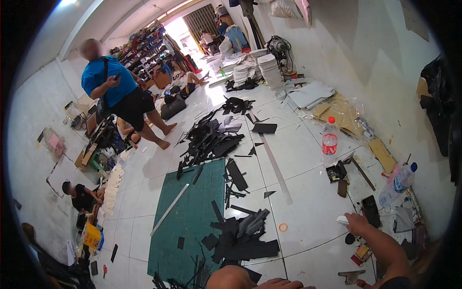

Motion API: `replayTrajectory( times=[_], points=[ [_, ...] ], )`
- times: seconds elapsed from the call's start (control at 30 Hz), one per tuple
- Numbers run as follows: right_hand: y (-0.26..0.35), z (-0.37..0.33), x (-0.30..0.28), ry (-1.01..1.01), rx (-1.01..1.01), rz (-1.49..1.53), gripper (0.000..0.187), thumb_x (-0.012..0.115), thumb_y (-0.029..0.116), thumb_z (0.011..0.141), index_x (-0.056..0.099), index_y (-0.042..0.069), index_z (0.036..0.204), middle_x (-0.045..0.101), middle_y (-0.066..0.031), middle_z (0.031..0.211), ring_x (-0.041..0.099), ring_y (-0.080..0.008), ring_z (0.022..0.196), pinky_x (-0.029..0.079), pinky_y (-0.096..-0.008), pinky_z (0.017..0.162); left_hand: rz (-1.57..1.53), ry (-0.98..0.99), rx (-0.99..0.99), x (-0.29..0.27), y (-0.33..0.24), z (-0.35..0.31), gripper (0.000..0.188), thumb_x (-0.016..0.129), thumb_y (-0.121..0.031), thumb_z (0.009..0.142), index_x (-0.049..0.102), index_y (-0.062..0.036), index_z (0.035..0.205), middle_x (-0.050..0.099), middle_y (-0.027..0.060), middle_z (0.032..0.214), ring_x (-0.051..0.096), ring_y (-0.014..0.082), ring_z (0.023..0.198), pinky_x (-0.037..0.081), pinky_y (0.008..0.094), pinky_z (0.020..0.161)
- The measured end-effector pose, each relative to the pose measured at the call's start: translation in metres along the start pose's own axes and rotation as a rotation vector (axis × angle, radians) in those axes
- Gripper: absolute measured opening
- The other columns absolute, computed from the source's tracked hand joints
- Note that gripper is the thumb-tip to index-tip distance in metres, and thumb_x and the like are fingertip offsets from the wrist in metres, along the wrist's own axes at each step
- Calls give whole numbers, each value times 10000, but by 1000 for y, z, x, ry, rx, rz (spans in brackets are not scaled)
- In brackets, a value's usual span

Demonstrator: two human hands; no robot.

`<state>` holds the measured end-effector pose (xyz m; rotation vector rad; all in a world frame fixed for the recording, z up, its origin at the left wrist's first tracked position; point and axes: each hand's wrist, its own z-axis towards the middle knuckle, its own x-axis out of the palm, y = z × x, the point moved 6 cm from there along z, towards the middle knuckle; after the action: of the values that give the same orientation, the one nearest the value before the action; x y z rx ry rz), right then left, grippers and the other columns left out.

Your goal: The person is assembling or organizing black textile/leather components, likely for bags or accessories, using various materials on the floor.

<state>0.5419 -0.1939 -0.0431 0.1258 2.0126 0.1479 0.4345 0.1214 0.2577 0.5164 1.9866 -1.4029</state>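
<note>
Low on the right, my right hand [357,224] is closed on a small white object [342,219], whose kind I cannot make out. Just beside this hand lies a black phone [370,211] on the tiles. My left hand [285,284] shows only partly at the lower edge, fingers stretched out next to my bent knee [230,278], holding nothing that I can see. A pile of black cut strips [248,238] lies ahead of the knee, partly over a green cutting mat [185,212]. Across the mat rests a long metal ruler [169,210].
A red-capped bottle [329,142] and a blue-capped bottle [398,184] stand to the right. Another ruler [274,166] lies on the tiles near a larger black scrap heap [207,137]. A person in blue [118,86] stands at left holding a phone; others sit farther off.
</note>
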Motion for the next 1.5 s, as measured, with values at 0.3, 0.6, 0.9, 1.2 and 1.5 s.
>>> replayTrajectory(
  times=[0.3, 0.6, 0.9, 1.2, 1.5],
  points=[
    [0, 3, -2, -20, 17, 2, 505, 654, 207, 829, 453, 101, 1281, 590, -160, 1122, 601, -330, 1050, 497, -451, 875, 16, 40, -24, -1, 1, -1, 643, 642, -314, 863, 401, -28, 1386, 559, 212, 1193, 571, 372, 1061, 449, 464, 910],
    [0, 2, -2, -13, 5, -7, 509, 624, 201, 863, 437, 85, 1322, 577, -171, 1146, 598, -337, 1063, 495, -465, 881, -21, 30, -22, -1, 1, -1, 664, 644, -335, 861, 388, -29, 1391, 551, 210, 1194, 561, 383, 1070, 444, 473, 911],
    [-3, 2, 4, -15, 11, -19, 529, 667, 227, 822, 457, 98, 1290, 590, -162, 1139, 607, -333, 1051, 496, -459, 882, -27, 43, -46, -2, -2, -1, 651, 642, -340, 866, 394, -46, 1391, 553, 201, 1193, 563, 379, 1075, 442, 475, 921],
    [0, 2, 2, 44, 27, -17, 523, 608, 237, 886, 410, 93, 1348, 566, -165, 1169, 574, -328, 1105, 476, -478, 904, -180, -159, -10, -22, -2, -6, 512, 651, -329, 882, 525, -5, 1257, 596, 183, 1094, 599, 308, 980, 468, 418, 840],
    [-1, 2, 4, 46, 16, -6, 510, 613, 247, 882, 426, 94, 1331, 575, -158, 1154, 588, -334, 1087, 472, -459, 911, -1391, -283, 951, -55, -4, -25, 436, 656, -180, 830, 545, 19, 1202, 519, 83, 899, 441, 177, 733, 316, 338, 665]
  ],
)
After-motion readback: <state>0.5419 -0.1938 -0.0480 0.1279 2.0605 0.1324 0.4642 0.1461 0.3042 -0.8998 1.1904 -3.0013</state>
